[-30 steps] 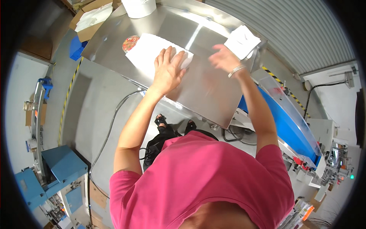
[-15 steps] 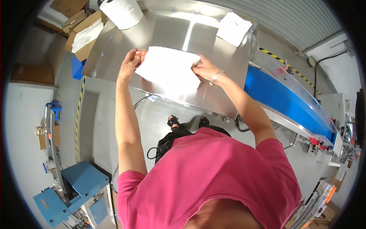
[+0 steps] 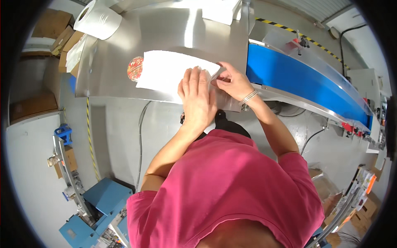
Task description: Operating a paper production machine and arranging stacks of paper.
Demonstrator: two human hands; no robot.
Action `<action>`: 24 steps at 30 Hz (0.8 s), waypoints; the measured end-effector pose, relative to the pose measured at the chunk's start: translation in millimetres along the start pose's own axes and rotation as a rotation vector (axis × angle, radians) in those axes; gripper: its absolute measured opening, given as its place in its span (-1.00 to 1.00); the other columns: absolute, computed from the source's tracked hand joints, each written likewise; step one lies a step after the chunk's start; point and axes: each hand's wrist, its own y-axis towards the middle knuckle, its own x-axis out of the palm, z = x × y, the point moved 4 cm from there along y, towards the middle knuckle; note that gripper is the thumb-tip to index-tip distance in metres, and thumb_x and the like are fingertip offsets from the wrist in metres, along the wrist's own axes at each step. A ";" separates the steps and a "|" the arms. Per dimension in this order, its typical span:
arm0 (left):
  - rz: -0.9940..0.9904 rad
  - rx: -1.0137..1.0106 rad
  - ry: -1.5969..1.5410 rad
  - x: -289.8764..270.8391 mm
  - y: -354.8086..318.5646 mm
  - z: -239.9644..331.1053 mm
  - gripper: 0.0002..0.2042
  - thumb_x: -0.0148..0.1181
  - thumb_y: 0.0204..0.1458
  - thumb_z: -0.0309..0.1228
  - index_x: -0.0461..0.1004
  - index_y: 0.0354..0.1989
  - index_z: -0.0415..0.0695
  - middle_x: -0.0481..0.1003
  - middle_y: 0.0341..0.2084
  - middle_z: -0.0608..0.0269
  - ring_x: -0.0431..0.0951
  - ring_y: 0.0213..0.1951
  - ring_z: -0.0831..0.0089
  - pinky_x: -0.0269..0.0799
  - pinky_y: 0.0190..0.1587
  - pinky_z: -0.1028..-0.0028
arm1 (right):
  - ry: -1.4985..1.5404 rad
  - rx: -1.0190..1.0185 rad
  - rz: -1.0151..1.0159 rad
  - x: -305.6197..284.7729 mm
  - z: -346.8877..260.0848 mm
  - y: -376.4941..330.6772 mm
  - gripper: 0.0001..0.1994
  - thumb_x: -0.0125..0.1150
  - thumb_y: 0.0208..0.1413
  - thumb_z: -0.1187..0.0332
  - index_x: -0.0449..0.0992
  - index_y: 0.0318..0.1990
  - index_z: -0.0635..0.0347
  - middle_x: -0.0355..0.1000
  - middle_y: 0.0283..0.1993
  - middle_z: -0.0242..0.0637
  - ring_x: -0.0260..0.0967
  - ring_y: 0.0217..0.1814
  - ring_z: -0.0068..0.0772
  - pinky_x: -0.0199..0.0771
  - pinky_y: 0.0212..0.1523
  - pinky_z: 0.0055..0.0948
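Observation:
A white paper sheet (image 3: 162, 71) lies on the metal table, near its front edge. From under its left end a round, flat, red-patterned piece (image 3: 134, 69) sticks out; the rest of it is hidden, and its kind is unclear. My left hand (image 3: 197, 99) rests flat on the sheet's right part, fingers stretched out. At the sheet's right end, my right hand (image 3: 235, 84) has its fingers curled and pinches the edge between thumb and fingers.
A large white paper roll (image 3: 99, 22) stands at the table's (image 3: 111, 84) back left. Further back lies a white stack of sheets (image 3: 221, 11). A blue conveyor belt (image 3: 297, 80) with a clear guard adjoins the table on the right. Cardboard boxes (image 3: 51, 24) are at the far left.
My left hand has let go of the red-patterned piece and moved right onto the sheet. The sheet now lies lower, flat on the table. My right hand stays at its right end.

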 end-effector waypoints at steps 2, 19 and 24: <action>0.027 -0.010 -0.010 -1.1 -0.4 -1.1 -0.57 0.08 -0.11 -0.61 0.29 0.03 -0.30 0.21 0.08 -0.05 0.13 0.16 -0.03 0.01 0.15 0.10 | 0.048 -0.056 0.039 -3.7 9.6 -1.5 -0.47 0.18 0.00 0.48 0.18 0.16 0.21 0.42 -0.25 -0.33 0.39 -0.23 -0.56 0.39 -0.16 -0.57; 0.010 0.066 0.021 -0.2 -3.9 0.9 -0.69 0.08 -0.11 -0.66 0.49 -0.15 -0.12 0.24 0.10 0.03 0.10 0.19 -0.04 0.01 0.16 0.09 | -0.004 -0.346 -0.168 -26.0 -0.1 9.1 -0.60 0.26 -0.14 0.50 0.39 -0.06 0.10 0.33 -0.06 -0.36 0.33 -0.15 -0.53 0.42 -0.10 -0.49; 0.064 0.040 0.010 -9.8 -0.1 -1.7 -0.63 0.14 -0.10 -0.57 0.40 -0.04 -0.17 0.15 0.15 -0.04 0.05 0.21 -0.05 -0.05 0.16 0.04 | -0.034 -0.419 -0.106 -32.1 10.8 6.7 -0.67 0.22 -0.05 0.45 0.37 -0.08 0.17 0.31 -0.11 -0.37 0.29 -0.11 -0.55 0.35 -0.07 -0.52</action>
